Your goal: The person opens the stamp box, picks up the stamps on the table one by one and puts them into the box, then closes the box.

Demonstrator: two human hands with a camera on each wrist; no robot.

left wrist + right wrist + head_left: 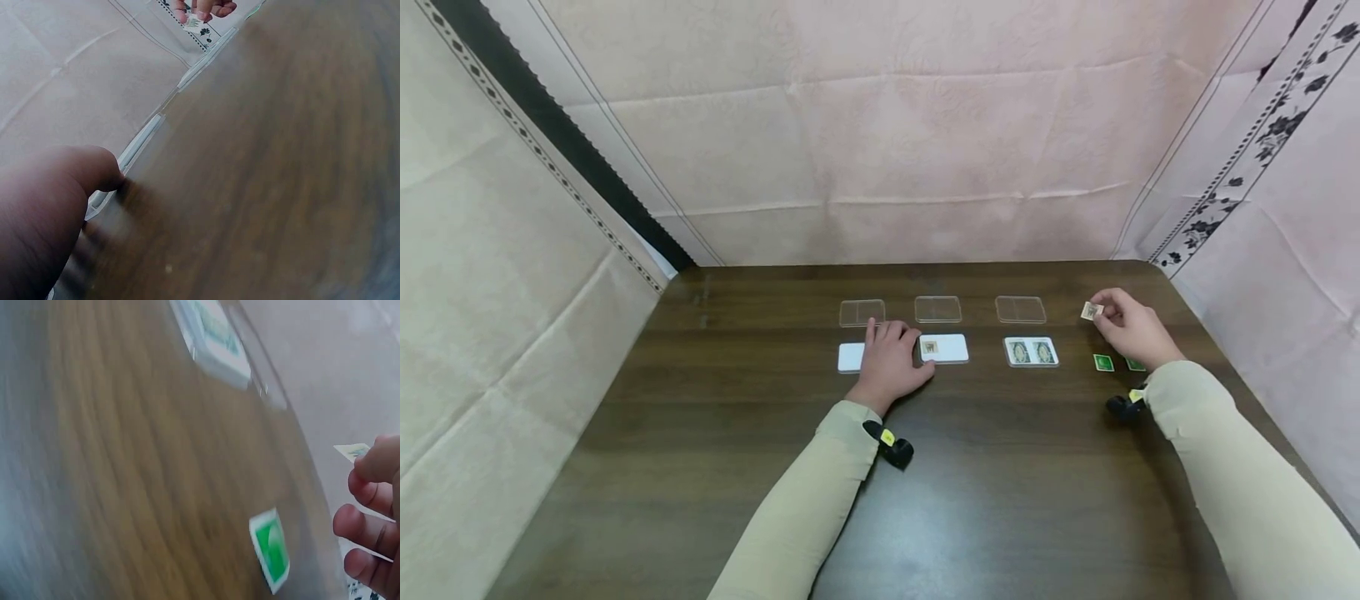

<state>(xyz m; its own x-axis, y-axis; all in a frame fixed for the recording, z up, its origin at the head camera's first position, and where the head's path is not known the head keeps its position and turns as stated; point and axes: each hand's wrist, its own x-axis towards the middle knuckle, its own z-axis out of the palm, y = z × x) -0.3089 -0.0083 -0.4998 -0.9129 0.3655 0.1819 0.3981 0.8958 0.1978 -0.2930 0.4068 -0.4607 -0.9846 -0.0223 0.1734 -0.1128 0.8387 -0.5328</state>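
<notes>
My left hand (pixel 887 362) holds the left end of the middle flat white case (pixel 951 348), thumb at its near edge and index finger at its far corner. One small stamp (pixel 929 347) lies inside that case, toward its left. Partly covered by the same hand is another white case (pixel 850 357). Off to the right, my right hand (pixel 1126 323) pinches a small pale stamp (pixel 1090 311) between thumb and fingertips, raised over the table. Two green stamps (pixel 1103 362) lie below it, one partly behind the wrist.
A third white case (pixel 1031 352) with two oval-patterned stamps lies right of the middle. Three clear plastic lids (pixel 937 309) form a row behind the cases. The brown wooden table (pixel 760 400) meets hanging pale cloth (pixel 925 167) at its back and sides.
</notes>
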